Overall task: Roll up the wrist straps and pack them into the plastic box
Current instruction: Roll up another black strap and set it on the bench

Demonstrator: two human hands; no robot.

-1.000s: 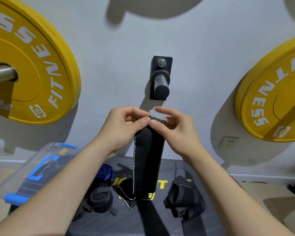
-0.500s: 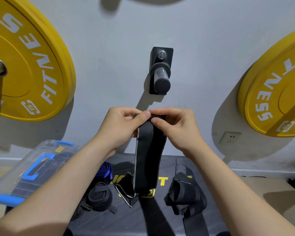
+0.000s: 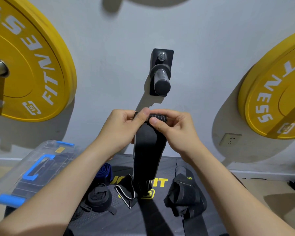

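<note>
Grey wall [image 3: 202,40] behind, with left weight plate [image 3: 29,65] and right weight plate [image 3: 276,99], both yellow, and a black peg [image 3: 162,79] between. Black mat [image 3: 109,222] with yellow lettering below.

Held up over mat: black wrist strap [image 3: 148,150], top end folded over and pinched between thumbs and curled fingers of left hand [image 3: 121,128] and right hand [image 3: 175,130], thumbs nearly touching. Rest hanging straight, bottom end down on mat.

On mat:
- rolled black strap [image 3: 100,199] and blue strap [image 3: 103,171] at left
- loose black strap [image 3: 185,196] at right

Clear plastic box [image 3: 24,160] with blue clips far left, dark items showing through.
</note>
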